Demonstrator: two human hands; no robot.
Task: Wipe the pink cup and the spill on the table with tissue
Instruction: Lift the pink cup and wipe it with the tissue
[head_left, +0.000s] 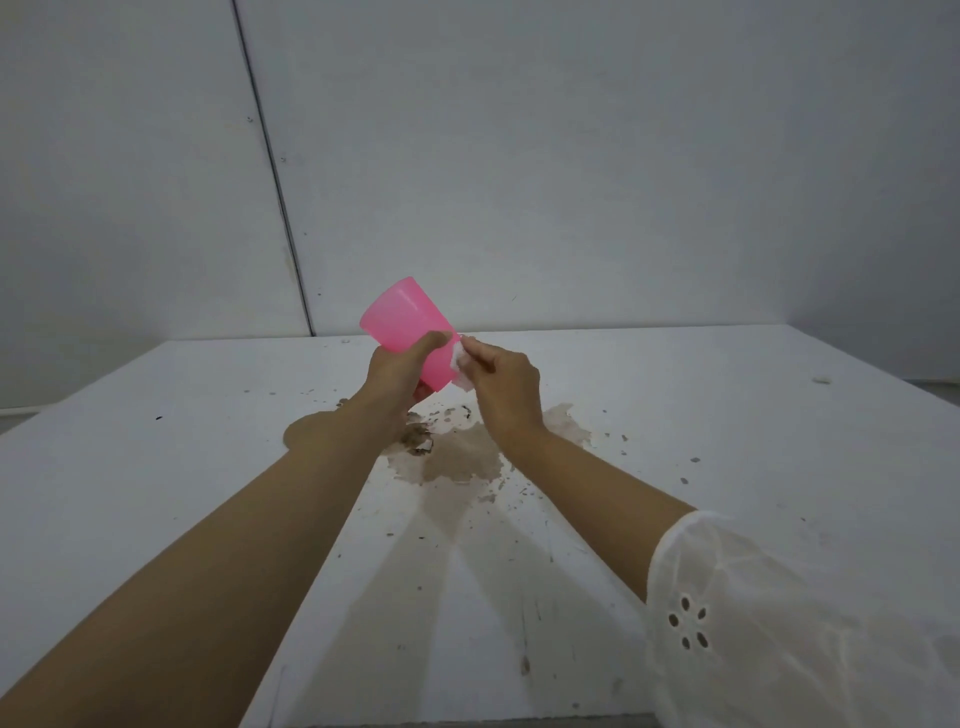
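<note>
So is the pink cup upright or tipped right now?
Tipped. The left hand holds the pink cup tilted above the table, its wider end up and to the left.

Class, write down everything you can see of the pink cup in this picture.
The pink cup is plain, smooth and slightly see-through, like plastic, tapering toward its base. It is held in the air above the brown spill, tilted, wide end up and to the left. The left hand grips it around the lower part; the right hand presses a small white tissue against its side.
</note>
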